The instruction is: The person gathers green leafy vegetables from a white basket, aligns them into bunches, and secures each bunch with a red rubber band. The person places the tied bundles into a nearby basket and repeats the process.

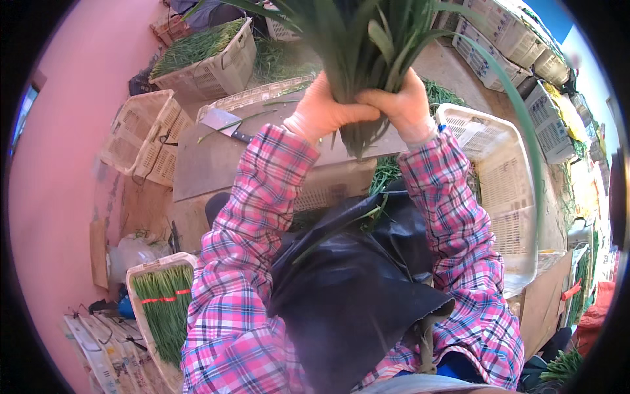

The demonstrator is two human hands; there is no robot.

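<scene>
Both of my hands wrap around a thick bunch of long green leaves (352, 54), likely garlic chives, held up over the work board. My left hand (325, 111) grips it from one side, my right hand (401, 106) from the other, thumbs crossing in front. Leaf ends point down below my fists, and the longer part rises past the top of the view. Beneath lies a grey board (197, 165). A cleaver (224, 123) with a black handle rests on it near my left wrist, a loose leaf across its blade.
An empty-looking plastic crate (507, 207) stands at right, another crate (142, 133) at left. A crate (211, 74) heaped with greens sits behind. Bundles tied with red bands (165, 305) fill a crate at lower left. A black apron (354, 295) covers my lap.
</scene>
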